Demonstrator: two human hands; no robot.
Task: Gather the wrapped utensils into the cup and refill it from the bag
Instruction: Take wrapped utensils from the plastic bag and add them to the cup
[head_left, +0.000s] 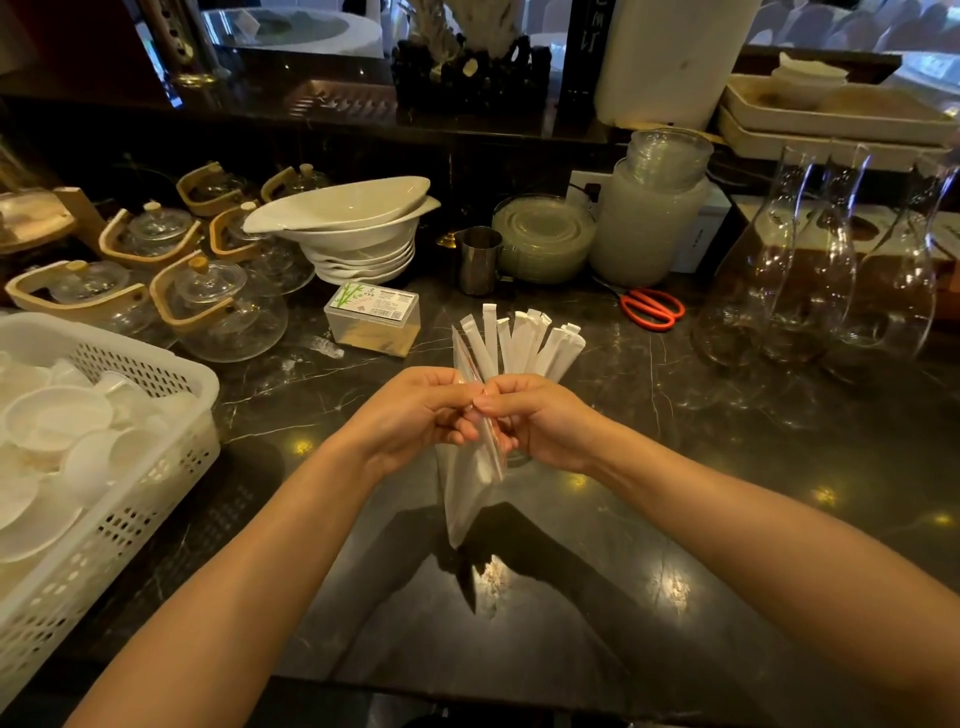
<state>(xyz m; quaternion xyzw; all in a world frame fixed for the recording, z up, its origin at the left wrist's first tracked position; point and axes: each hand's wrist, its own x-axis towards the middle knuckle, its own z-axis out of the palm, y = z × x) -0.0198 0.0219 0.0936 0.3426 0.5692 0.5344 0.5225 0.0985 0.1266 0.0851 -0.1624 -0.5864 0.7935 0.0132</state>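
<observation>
Both my hands pinch the red-striped top edge of a clear plastic bag (464, 493) that hangs down over the dark marble counter. My left hand (415, 410) grips its left side and my right hand (540, 421) grips its right side. Just behind my hands, several white wrapped utensils (519, 340) fan upward out of a cup (518, 458). Only the bottom of the cup shows below my right hand. What the bag holds is too faint to make out.
A white perforated basket (171, 462) of small dishes sits at the left. Glass teapots (223, 306), stacked white bowls (358, 234), a toothpick box (374, 325), a steel cup (478, 260), red scissors (652, 309) and glass carafes (821, 270) line the back.
</observation>
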